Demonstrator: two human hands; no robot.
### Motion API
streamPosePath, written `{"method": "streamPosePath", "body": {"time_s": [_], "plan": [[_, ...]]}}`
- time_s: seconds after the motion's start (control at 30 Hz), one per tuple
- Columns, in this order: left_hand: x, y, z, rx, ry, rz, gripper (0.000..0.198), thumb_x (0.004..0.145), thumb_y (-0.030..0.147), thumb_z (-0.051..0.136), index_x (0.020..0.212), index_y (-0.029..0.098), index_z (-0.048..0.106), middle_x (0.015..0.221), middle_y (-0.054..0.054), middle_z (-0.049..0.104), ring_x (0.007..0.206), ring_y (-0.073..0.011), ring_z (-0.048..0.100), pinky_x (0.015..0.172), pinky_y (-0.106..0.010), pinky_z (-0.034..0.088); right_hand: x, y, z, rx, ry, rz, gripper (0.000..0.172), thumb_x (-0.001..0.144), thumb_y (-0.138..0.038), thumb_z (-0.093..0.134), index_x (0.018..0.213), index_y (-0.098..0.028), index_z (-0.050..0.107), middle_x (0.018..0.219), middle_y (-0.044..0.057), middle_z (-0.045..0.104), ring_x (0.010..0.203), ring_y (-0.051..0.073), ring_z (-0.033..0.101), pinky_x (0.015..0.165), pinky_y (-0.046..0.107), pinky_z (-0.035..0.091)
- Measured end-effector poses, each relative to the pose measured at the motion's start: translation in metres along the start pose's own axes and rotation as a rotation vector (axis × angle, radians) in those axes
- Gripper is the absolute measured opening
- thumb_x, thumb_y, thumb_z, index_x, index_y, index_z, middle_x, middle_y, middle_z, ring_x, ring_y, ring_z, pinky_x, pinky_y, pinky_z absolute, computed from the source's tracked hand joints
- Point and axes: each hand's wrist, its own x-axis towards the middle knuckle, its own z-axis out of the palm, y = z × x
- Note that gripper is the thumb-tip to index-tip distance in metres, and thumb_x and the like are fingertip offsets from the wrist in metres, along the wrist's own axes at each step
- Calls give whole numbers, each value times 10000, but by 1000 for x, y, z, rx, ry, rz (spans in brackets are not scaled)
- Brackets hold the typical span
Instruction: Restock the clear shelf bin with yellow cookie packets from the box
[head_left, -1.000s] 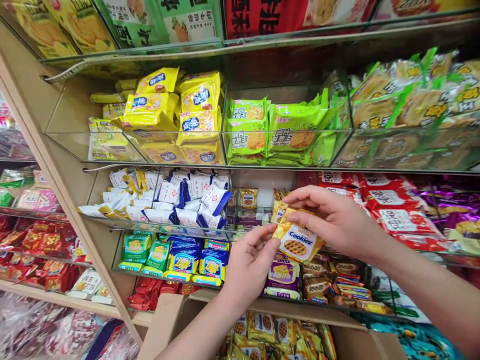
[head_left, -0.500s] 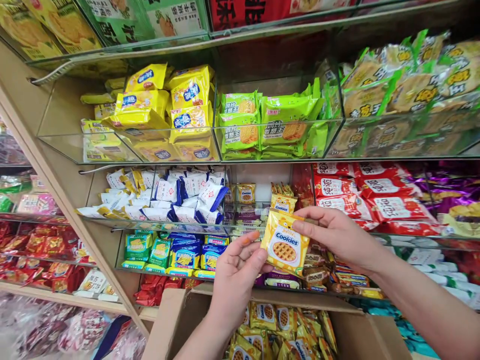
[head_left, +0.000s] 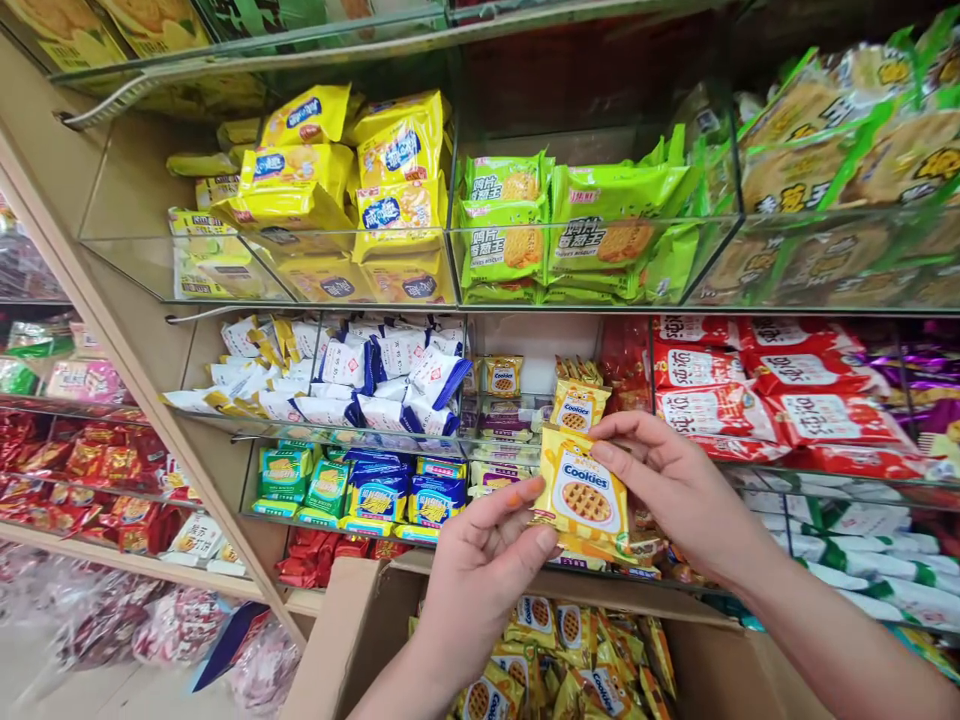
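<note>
A yellow packet of cookies [head_left: 583, 492] with a waffle-patterned biscuit on its front is held up between my hands, facing me. My right hand [head_left: 667, 485] pinches its upper right edge, thumb in front and fingers behind. At the lower left edge, my left hand [head_left: 487, 565] has thumb and fingers closed around the packet's corner. Just behind it, a similar cookie packet [head_left: 579, 405] stands at the front of a clear shelf compartment, with another packet [head_left: 502, 377] farther back. Below my hands, an open cardboard box [head_left: 341, 640] contains several more yellow cookie packets [head_left: 536, 615].
White-and-blue packets [head_left: 397, 355] fill the compartment at left, red packets [head_left: 709, 400] the one at right. Yellow packs [head_left: 300, 180] and green biscuit packs [head_left: 600, 225] sit above, behind a clear front panel [head_left: 585, 262]. Green and blue packs [head_left: 375, 490] lie below.
The view has shifted slightly, so the shelves appear higher and larger. The packet stays in both hands and has moved a little to the right in view.
</note>
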Motion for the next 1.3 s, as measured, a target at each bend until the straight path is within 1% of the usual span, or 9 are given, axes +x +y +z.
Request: {"method": "streamPosePath", "body": {"time_s": [0.13,0.3,0.4,0.5,0.67,0.87,0.97,1.13,1.3], "plan": [[-2,5,-3,-34,32,-70,271,659,85,675,903,204,672,797,4,738,713,-60,647,680,-116,519,-9,2,8,50,-6,34,252,743,-416,576,927,-245,547,887,27,624,727,136,602,579,221,512],[-1,11,-9,-132,140,-141,285,599,101,722,866,193,685,793,12,737,698,-66,650,638,-106,530,-19,-6,10,370,-337,171,710,619,-202,715,1225,-321,366,1251,61,484,982,203,578,759,344,527],[-1,13,-10,-144,201,-176,295,581,85,728,856,184,687,841,12,733,722,-75,652,629,-109,541,-22,-8,9,444,-428,178,823,627,-143,698,1299,-339,265,1299,67,436,1035,191,553,832,352,497],[-2,12,-10,-139,230,-207,283,598,70,710,857,180,684,855,15,730,726,-77,653,625,-115,548,-26,-8,8,422,-476,173,901,665,-114,671,1348,-351,134,1317,92,418,1031,183,554,815,322,499],[-1,13,-9,-155,230,-240,257,634,42,672,853,176,681,852,21,731,728,-72,657,641,-116,550,-34,-16,8,340,-485,186,914,731,-77,602,1349,-400,11,1323,89,412,988,159,577,819,316,486],[-1,12,-13,-149,201,-274,255,655,33,650,866,174,675,881,14,726,745,-68,653,652,-110,539,-37,-18,7,322,-534,174,915,731,-53,589,1340,-426,17,1324,64,408,920,129,601,908,384,426],[-4,10,-13,-99,174,-208,267,649,67,671,887,187,667,866,14,726,755,-76,647,670,-127,533,-37,-13,6,316,-536,162,909,729,-55,593,1336,-437,34,1333,55,397,918,121,598,934,400,400],[-10,5,-13,19,20,-108,299,693,91,643,966,212,628,848,-8,722,805,-97,641,758,-183,514,-38,3,0,352,-556,178,910,731,-114,615,1337,-435,17,1333,60,402,870,126,611,922,435,408],[-11,0,-13,51,-42,-8,355,713,45,603,1000,252,585,952,1,666,882,-108,615,802,-220,506,-40,7,0,389,-508,172,900,723,-143,631,1346,-412,40,1362,58,370,1036,181,551,951,434,384]]}}
